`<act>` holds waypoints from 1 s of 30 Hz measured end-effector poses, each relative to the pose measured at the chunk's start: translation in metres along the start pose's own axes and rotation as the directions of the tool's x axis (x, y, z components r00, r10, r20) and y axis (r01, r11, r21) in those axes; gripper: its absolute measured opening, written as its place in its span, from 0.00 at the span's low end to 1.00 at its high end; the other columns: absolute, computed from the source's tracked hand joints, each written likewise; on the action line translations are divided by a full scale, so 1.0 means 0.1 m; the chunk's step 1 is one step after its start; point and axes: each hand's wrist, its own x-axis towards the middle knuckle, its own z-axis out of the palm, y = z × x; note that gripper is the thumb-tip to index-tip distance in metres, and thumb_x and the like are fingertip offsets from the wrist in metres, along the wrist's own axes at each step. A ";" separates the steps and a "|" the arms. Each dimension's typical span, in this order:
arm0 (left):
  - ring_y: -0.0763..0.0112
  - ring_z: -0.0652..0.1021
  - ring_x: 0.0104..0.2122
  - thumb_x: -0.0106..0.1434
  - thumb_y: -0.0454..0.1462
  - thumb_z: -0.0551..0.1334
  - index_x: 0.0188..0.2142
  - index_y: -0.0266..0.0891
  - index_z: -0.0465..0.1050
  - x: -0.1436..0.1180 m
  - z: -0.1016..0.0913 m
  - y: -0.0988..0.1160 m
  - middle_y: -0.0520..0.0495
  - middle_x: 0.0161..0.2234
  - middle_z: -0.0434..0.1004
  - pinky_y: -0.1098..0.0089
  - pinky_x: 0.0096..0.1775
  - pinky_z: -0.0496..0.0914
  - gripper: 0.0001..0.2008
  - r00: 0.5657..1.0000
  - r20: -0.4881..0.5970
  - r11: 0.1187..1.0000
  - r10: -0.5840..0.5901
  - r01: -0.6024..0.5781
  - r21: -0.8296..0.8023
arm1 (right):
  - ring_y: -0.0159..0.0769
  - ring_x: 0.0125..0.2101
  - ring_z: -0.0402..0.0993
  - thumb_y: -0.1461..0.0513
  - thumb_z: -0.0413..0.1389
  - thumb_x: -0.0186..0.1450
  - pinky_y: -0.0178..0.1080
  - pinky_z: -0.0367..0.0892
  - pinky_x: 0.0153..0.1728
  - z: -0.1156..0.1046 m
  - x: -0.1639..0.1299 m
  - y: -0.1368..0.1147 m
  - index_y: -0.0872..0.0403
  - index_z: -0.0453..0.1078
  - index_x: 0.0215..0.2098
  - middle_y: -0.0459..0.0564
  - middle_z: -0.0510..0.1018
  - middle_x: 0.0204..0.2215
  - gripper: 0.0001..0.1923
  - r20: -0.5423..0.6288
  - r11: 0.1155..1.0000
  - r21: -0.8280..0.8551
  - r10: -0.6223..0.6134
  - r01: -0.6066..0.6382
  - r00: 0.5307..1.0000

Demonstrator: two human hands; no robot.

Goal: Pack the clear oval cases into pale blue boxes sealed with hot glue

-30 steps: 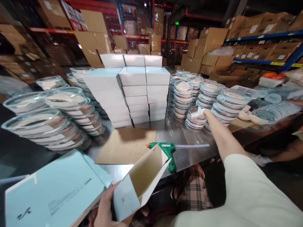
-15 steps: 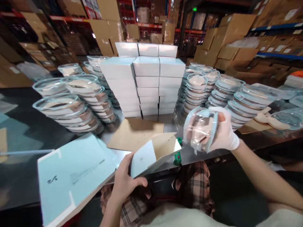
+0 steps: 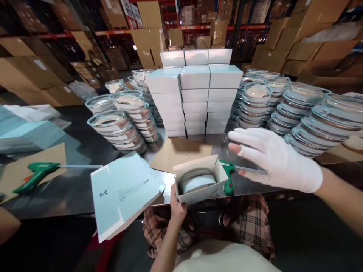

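My bare left hand (image 3: 178, 206) grips the left side of an open cardboard box (image 3: 198, 198) at the table's front edge. Inside that box sits a round, clear-rimmed container (image 3: 198, 182), its lower part hidden by the walls. My right hand (image 3: 269, 158), in a white glove with some fingertips bare, is raised to the right of the box, fingers apart and holding nothing. Between the box and this hand lies a green glue gun (image 3: 228, 177) with a glue stick in it. Flat pale blue box blanks (image 3: 121, 196) lie left of my left hand.
White boxes (image 3: 195, 100) are stacked at the table's middle. Stacks of clear round containers stand on the left (image 3: 113, 128) and right (image 3: 300, 109). A brown cardboard sheet (image 3: 178, 153) lies behind the open box. Another green glue gun (image 3: 39, 172) rests at far left.
The clear round container has gone from my right hand into the box, and that hand is now empty and spread. The box has been tipped up so its opening faces me. The view has swung left.
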 end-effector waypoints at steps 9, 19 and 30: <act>0.44 0.74 0.61 0.62 0.65 0.61 0.54 0.47 0.73 0.03 -0.06 0.14 0.36 0.62 0.70 0.46 0.57 0.71 0.32 0.882 -0.071 0.883 0.466 -0.468 -0.015 | 0.56 0.67 0.66 0.26 0.55 0.56 0.55 0.63 0.66 1.69 -0.58 -0.88 0.50 0.74 0.52 0.60 0.71 0.64 0.44 0.028 0.344 0.856 0.715 -0.386 0.698; 0.58 0.78 0.45 0.60 0.63 0.66 0.43 0.43 0.77 0.06 -0.08 0.33 0.41 0.47 0.76 0.59 0.46 0.74 0.28 0.930 -0.135 0.939 0.341 -0.329 0.101 | 0.42 0.58 0.75 0.58 0.59 0.63 0.45 0.73 0.55 1.67 -0.15 -1.03 0.46 0.56 0.60 0.60 0.65 0.68 0.29 0.201 -0.071 0.906 0.940 -0.417 0.277; 0.60 0.79 0.37 0.60 0.54 0.70 0.40 0.42 0.77 0.16 -0.15 0.28 0.49 0.33 0.77 0.52 0.53 0.73 0.20 0.864 0.029 0.820 0.503 -0.488 0.299 | 0.53 0.44 0.80 0.57 0.66 0.55 0.41 0.67 0.41 1.79 -0.90 -0.37 0.56 0.75 0.31 0.61 0.83 0.37 0.11 0.598 -0.127 0.014 0.796 -0.992 -0.093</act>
